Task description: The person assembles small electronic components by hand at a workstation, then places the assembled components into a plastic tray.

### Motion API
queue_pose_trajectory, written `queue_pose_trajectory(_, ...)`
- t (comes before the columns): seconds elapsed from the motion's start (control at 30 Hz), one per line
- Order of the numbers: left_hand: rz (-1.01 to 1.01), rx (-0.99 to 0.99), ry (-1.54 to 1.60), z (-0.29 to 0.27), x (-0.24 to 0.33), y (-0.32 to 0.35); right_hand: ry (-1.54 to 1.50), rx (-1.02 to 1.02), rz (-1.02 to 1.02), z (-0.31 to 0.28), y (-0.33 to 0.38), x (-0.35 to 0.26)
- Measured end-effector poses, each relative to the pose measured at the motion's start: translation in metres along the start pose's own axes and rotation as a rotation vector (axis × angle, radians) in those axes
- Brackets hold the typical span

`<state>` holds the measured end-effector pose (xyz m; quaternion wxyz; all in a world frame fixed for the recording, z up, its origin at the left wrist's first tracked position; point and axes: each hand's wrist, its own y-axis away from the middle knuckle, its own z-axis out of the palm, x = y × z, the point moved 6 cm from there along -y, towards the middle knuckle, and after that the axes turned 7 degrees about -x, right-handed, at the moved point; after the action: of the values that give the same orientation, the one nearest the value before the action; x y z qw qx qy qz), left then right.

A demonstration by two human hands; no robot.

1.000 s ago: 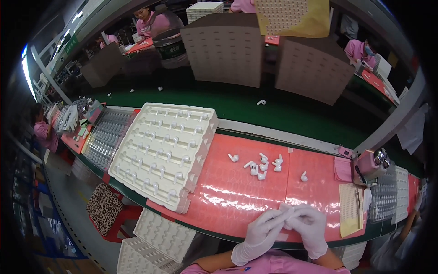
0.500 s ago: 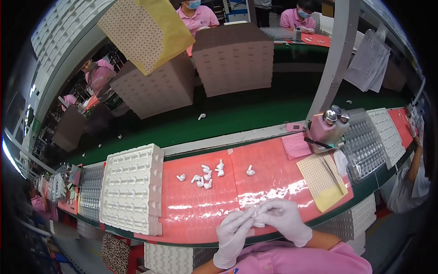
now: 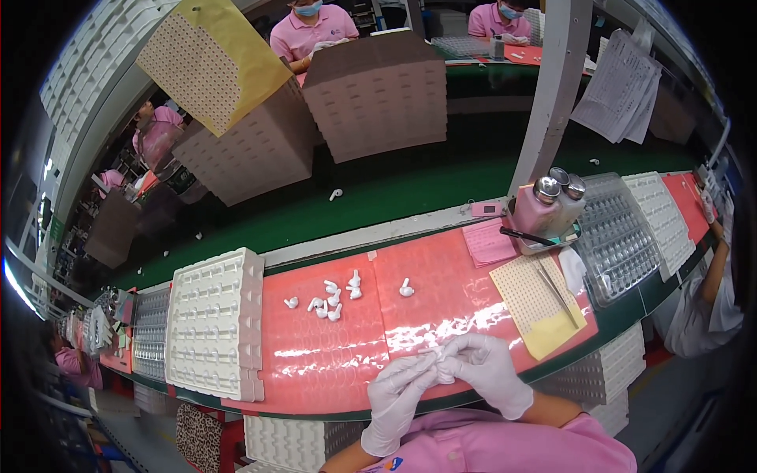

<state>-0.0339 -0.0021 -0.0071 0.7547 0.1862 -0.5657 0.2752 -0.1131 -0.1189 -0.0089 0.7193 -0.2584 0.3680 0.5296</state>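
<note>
Close to the table's front edge, my gloved left hand [image 3: 400,400] and gloved right hand [image 3: 487,374] meet at the fingertips. Both pinch a small white earbud [image 3: 436,351], mostly hidden by the fingers and the white gloves. On the pink mat [image 3: 300,378] beyond them lies a loose group of several white earbuds [image 3: 334,313]. One earbud [image 3: 407,290] lies apart to the right of the group, and another earbud [image 3: 292,303] to its left. Right of my hands, metal tweezers [image 3: 558,288] rest on a yellow-backed sheet of small dots [image 3: 544,335].
A stack of white moulded trays [image 3: 209,331] stands at the left. At the right are pump bottles [image 3: 540,206] in a holder, pink paper slips [image 3: 486,241] and a clear blister tray [image 3: 615,244]. Beyond runs a green conveyor belt [image 3: 378,188] carrying scattered earbuds. Co-workers sit across it.
The view has shifted, so the table and its things appear further left. My hands stay together at the fingertips, the fingers slightly re-posed around the earbud.
</note>
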Motion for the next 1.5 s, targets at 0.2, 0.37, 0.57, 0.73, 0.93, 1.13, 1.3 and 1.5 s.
queue_pose_trajectory(0.2,-0.113,-0.026,0.106,-0.005,-0.005,-0.003,0.502,0.145,-0.174,-0.004,-0.003,-0.03)
queue_pose_trajectory(0.37,-0.07,-0.042,0.076,-0.004,-0.005,-0.004,1.076,-0.064,-0.447,0.025,-0.002,-0.039)
queue_pose_trajectory(0.57,-0.084,-0.114,0.14,-0.007,-0.009,-0.003,1.172,-0.177,-0.42,0.03,-0.002,-0.033)
queue_pose_trajectory(0.73,-0.144,-0.128,0.196,-0.006,-0.01,-0.006,1.352,-0.157,-0.525,0.027,0.0,-0.04)
queue_pose_trajectory(0.93,-0.183,-0.04,0.223,-0.008,-0.004,-0.009,1.452,0.008,-0.508,0.008,-0.001,-0.045)
queue_pose_trajectory(1.13,-0.168,-0.022,0.235,-0.013,-0.013,-0.007,1.245,-0.008,-0.472,0.027,0.005,-0.032)
queue_pose_trajectory(1.3,-0.225,-0.009,0.292,-0.017,-0.016,-0.003,1.252,-0.085,-0.527,0.033,0.008,-0.018)
queue_pose_trajectory(1.5,-0.244,0.042,0.316,-0.016,-0.016,0.0,1.214,-0.096,-0.412,0.022,0.005,-0.019)
